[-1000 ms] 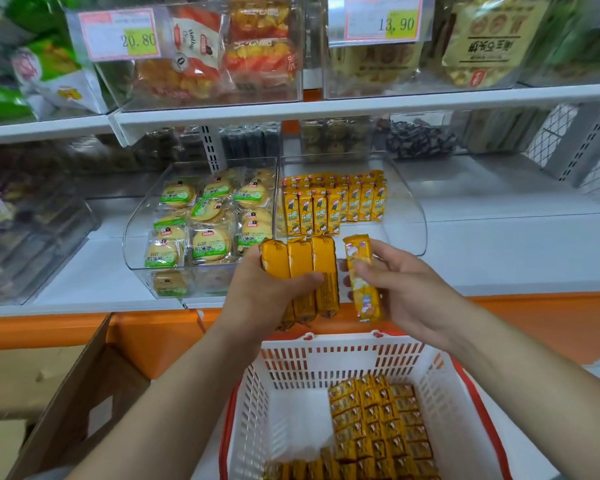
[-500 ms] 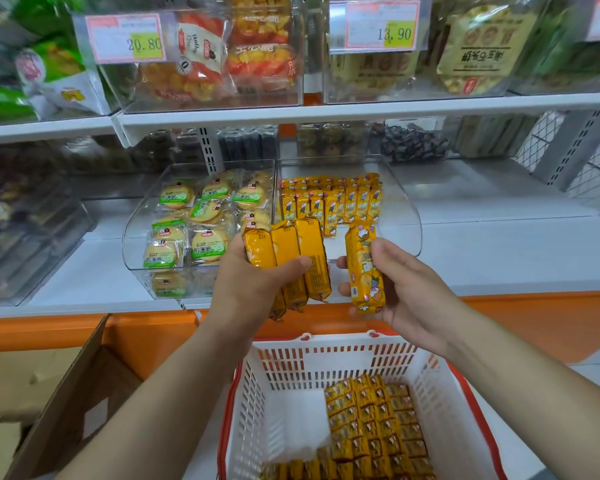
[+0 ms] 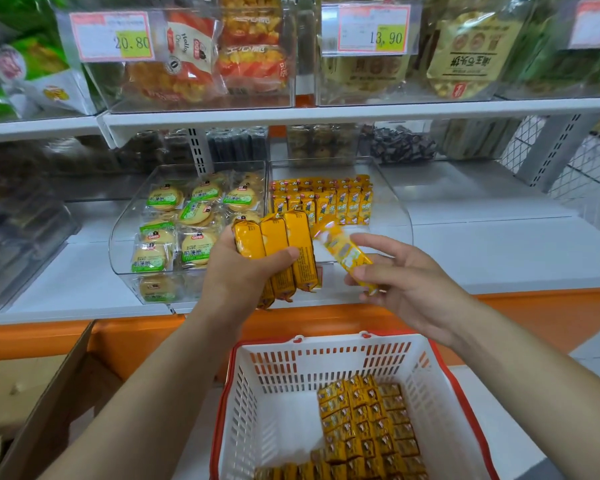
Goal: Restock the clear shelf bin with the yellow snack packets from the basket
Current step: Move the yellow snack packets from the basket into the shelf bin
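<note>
Left hand (image 3: 243, 271) clenched round three yellow packets (image 3: 281, 247), side by side, roughly upright. Right hand (image 3: 406, 285) just beside it, thumb and fingers pinching a single packet (image 3: 343, 252), tilted and motion-blurred. Clear bin (image 3: 395, 216) sits on the shelf just beyond both hands, with stocked packets (image 3: 323, 199) standing in rows at its back. White, red-rimmed basket (image 3: 326, 362) is below the hands, basket packets (image 3: 364, 420) piled toward the right hand's side. Round green-labelled cakes (image 3: 194, 213) lie beyond the left hand.

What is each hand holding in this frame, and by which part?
Left hand grips three packets side by side around their lower halves, thumb across the front. Right hand pinches a single packet, blurred, near its lower end.
</note>
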A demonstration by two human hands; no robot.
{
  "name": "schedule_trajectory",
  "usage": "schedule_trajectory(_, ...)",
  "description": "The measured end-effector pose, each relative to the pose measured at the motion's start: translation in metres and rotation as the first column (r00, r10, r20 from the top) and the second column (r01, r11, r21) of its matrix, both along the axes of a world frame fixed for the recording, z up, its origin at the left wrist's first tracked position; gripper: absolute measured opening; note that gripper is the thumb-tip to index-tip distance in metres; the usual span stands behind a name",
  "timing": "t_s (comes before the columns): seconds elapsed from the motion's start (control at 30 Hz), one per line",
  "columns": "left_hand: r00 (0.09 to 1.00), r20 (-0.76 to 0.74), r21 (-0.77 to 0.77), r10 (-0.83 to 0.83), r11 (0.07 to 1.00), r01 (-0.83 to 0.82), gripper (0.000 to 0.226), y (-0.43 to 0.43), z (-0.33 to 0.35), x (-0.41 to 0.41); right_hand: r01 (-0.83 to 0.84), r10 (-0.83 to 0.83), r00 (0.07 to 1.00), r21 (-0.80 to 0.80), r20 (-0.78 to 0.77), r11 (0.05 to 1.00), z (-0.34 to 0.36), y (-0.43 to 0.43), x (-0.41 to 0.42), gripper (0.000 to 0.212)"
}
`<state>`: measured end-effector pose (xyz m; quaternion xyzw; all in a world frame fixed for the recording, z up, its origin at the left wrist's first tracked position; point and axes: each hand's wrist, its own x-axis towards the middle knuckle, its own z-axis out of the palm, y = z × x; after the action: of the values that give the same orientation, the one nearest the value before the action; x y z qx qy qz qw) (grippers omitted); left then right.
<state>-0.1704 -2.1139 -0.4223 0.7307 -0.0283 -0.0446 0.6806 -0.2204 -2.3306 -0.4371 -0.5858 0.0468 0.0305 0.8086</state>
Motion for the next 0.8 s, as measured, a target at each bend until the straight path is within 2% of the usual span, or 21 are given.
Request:
schedule_trajectory(0.07, 1.000, -0.005, -0.002, 0.025, 1.000, -0.025, 0.042, 0.002, 0.001, 0.003, 0.080, -0.081, 0.997, -0.096, -0.002, 0.992, 0.007, -0.006, 0.005, 0.062)
schedule_trajectory(0.2, 0.999, -0.017, -0.012, 0.051, 0.999, -0.052, 0.042, 0.003, 0.000, 0.008, 0.207, -0.193, 0.978, -0.249, 0.081, 0.946, 0.013, -0.019, 0.026, 0.036)
schedule_trajectory(0.3, 0.998, -0.010, -0.006, 0.056, 0.998, -0.056, 0.042, 0.002, -0.003, 0.014, 0.269, -0.225, 0.961, -0.346, 0.164, 0.899, 0.012, -0.026, 0.054, 0.036)
schedule_trajectory(0.37, 0.998, -0.007, 0.019, 0.057, 0.998, -0.057, 0.043, 0.003, -0.007, 0.019, 0.334, -0.262, 0.942, -0.501, 0.211, 0.798, 0.006, -0.032, 0.081, 0.043)
schedule_trajectory(0.47, 0.999, -0.002, 0.052, 0.054, 0.997, -0.054, 0.045, 0.004, -0.013, 0.025, 0.346, -0.236, 0.938, -0.693, 0.254, 0.632, -0.006, -0.043, 0.128, 0.043)
schedule_trajectory(0.6, 0.999, -0.002, 0.075, 0.035, 0.997, -0.034, 0.043, 0.008, -0.019, 0.031, 0.340, -0.179, 0.940, -0.842, 0.291, 0.419, -0.029, -0.054, 0.189, 0.039)
schedule_trajectory(0.8, 0.999, -0.043, 0.050, 0.012, 0.999, -0.010, 0.043, 0.006, -0.029, 0.041, 0.272, -0.162, 0.960, -0.903, 0.230, 0.333, -0.054, -0.057, 0.246, 0.043)
